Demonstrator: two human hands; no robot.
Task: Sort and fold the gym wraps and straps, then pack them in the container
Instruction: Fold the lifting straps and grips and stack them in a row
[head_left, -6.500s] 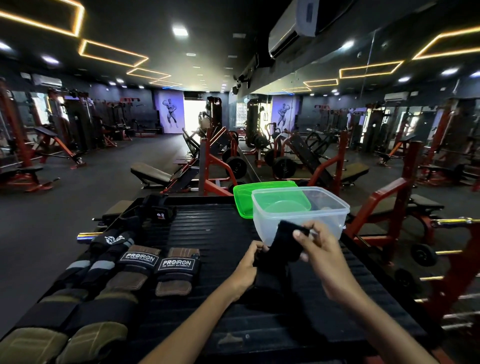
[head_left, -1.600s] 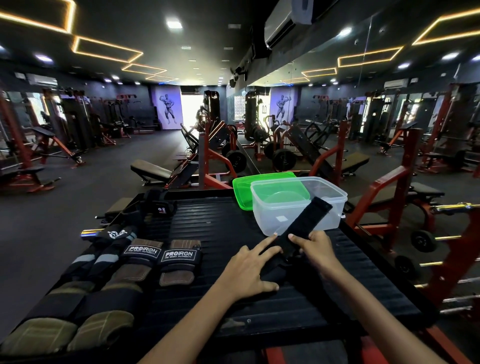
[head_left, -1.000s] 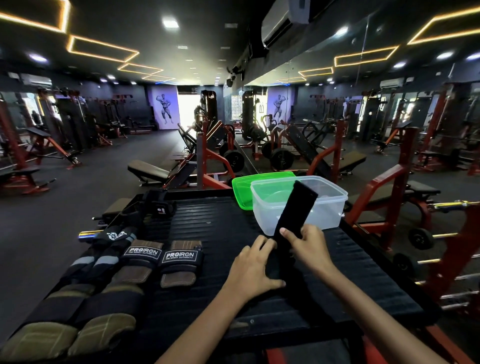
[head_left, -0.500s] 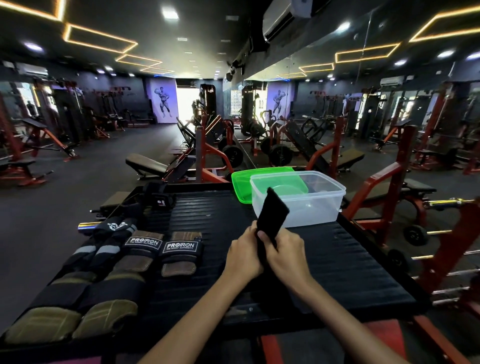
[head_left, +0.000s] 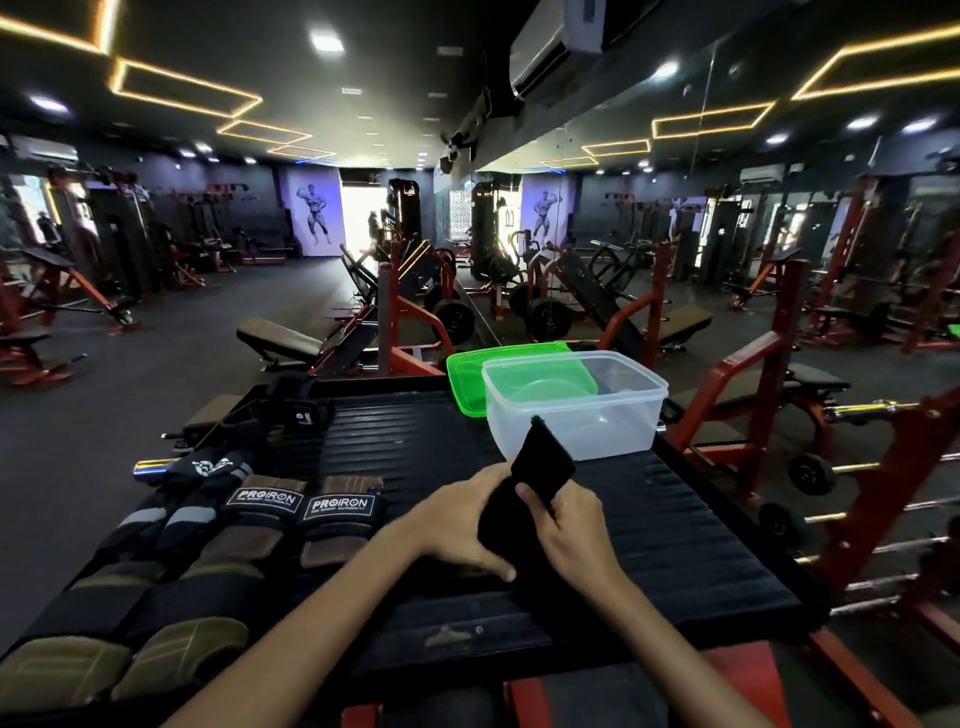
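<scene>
A black strap (head_left: 540, 467) is held between both hands above the black ribbed platform (head_left: 675, 535). My left hand (head_left: 457, 525) wraps its lower folded part from the left. My right hand (head_left: 569, 525) grips it from the right, thumb across the fabric, and the free end sticks up. Just behind stands an empty clear plastic container (head_left: 576, 402), with its green lid (head_left: 467, 374) lying behind it. Along the platform's left side lie brown PROIRON wraps (head_left: 340, 517), grey-banded black wraps (head_left: 176, 506) and olive-padded straps (head_left: 176, 660) in rows.
More black straps (head_left: 298, 410) lie heaped at the platform's far left corner beside a chrome bar end (head_left: 148, 467). Red machine frames (head_left: 758, 395) stand close on the right. Benches and weight machines fill the gym floor behind.
The strap's long end pointed toward the container 1.6 s ago; it has since been folded back and shortened, and both hands have closed together around it nearer the platform's middle.
</scene>
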